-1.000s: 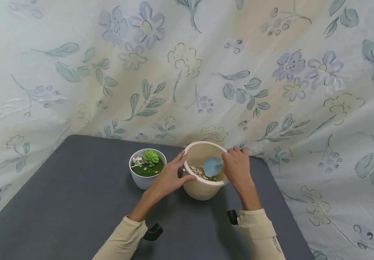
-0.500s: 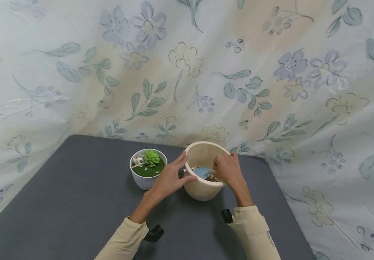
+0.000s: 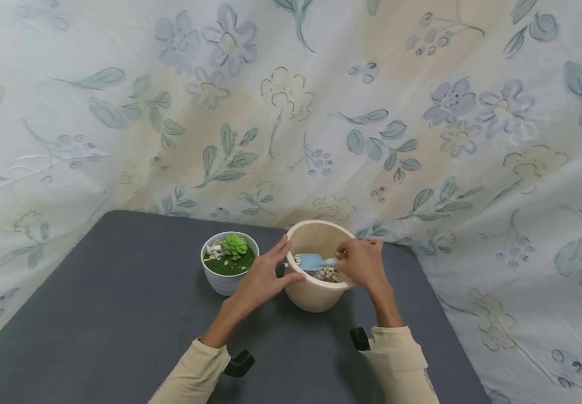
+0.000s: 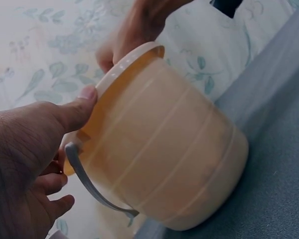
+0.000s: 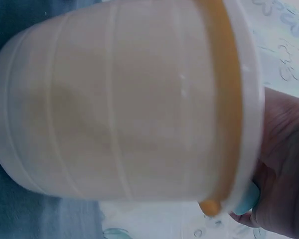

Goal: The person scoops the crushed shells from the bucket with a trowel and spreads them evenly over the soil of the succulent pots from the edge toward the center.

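Two pots: left hand (image 3: 265,279) steadies bucket (image 3: 316,294), right hand (image 3: 363,264) grips one scoop (image 3: 312,261).

Makeshift home setup, floral bedsheet backdrop (image 3: 422,112), grey table (image 3: 119,314), potted succulent (image 3: 235,245)

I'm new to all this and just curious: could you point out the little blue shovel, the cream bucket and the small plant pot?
blue shovel (image 3: 312,261), head view, on its blade
cream bucket (image 3: 316,294), head view, on its front wall
small plant pot (image 3: 221,281), head view, on its white side
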Tool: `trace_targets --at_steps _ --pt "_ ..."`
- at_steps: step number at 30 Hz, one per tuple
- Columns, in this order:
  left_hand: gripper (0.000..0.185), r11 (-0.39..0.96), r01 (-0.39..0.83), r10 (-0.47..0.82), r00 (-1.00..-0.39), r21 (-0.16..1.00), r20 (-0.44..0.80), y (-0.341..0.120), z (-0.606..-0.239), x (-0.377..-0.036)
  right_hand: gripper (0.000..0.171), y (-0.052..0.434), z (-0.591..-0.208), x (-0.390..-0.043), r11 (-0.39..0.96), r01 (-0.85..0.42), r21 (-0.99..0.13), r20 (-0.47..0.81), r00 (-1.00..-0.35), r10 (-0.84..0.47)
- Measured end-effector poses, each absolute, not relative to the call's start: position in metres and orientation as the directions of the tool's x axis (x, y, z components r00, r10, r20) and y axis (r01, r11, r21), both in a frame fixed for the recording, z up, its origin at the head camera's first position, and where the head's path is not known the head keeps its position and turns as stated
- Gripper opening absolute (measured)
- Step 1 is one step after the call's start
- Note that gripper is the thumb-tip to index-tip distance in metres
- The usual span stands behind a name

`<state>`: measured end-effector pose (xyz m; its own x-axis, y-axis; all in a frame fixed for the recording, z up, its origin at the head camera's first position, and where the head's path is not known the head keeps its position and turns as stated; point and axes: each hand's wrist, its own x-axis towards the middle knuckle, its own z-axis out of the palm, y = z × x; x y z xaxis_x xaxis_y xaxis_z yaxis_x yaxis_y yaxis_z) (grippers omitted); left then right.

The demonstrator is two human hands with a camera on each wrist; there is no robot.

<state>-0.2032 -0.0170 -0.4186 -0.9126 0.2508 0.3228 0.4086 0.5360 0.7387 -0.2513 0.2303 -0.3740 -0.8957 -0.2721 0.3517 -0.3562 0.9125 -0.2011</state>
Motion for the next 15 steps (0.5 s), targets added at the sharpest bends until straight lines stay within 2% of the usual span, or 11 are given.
trace_targets --at_steps 15 --pt "0.092 0.533 0.421 0.262 -0.907 0.734 0.33 -0.018 -0.418 -0.205 0.013 0.25 -0.354 -0.235 0.9 -0.318 -0.298 0.456 -0.876 -0.158"
